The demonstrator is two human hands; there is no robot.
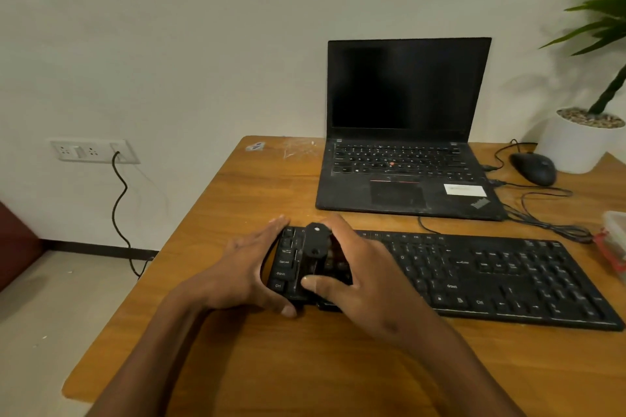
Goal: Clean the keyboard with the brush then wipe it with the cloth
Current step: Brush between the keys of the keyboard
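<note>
- Head view: black wired keyboard [474, 274] lies along the desk's [237, 366] near edge, in front of the laptop [406, 145].
- Left hand [244, 274] braces its left end, fingers together and extended.
- Right hand [359, 284] pinches a small black brush [315, 244] over the left keys.
- Judgement: the brush is light and stiff; grip its body.

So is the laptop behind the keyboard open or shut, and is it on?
Open: the laptop has its lid raised upright and its keys showing. The screen is fully dark, so it looks off or asleep; which one, cannot tell.

Head cam — looks fwd/down, close over keyboard [474, 278] on desk [237, 200].
</note>
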